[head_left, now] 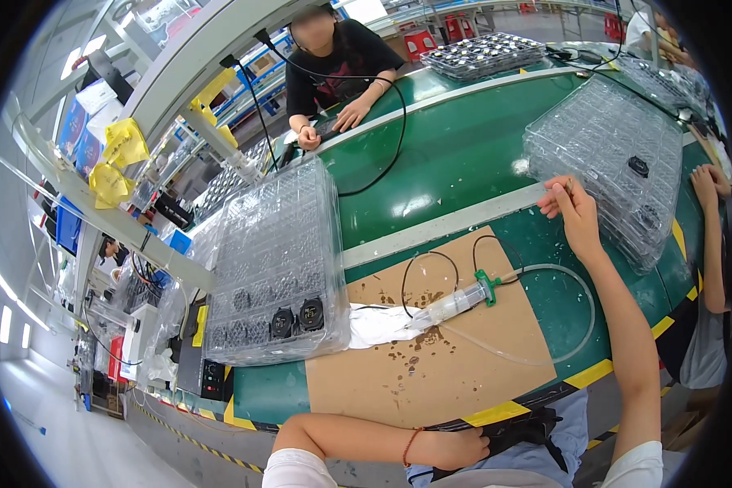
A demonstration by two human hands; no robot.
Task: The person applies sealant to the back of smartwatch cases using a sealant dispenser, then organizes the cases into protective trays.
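Observation:
My right hand [573,213] is raised over the green bench, beside the right stack of clear plastic trays [606,138]. Its fingers are loosely curled and apart, and I make out nothing in them. Low in front of the bench, my left hand [464,449], with a red cord on the wrist, is closed against a black item [522,435] on my lap. What its fingers grip is hidden. Between my arms a syringe with a green collar [455,305] lies on brown cardboard [366,386], its tip by a white cloth [376,327]. A clear tube [590,305] loops from it.
At left, another clear tray stack [276,236] holds two black round watch-like pieces [311,314]. Dark drops spot the cardboard. A metal strip [447,220] crosses the bench. A co-worker [333,73] sits opposite; another person's arm [712,236] is at right. Black cables hang overhead.

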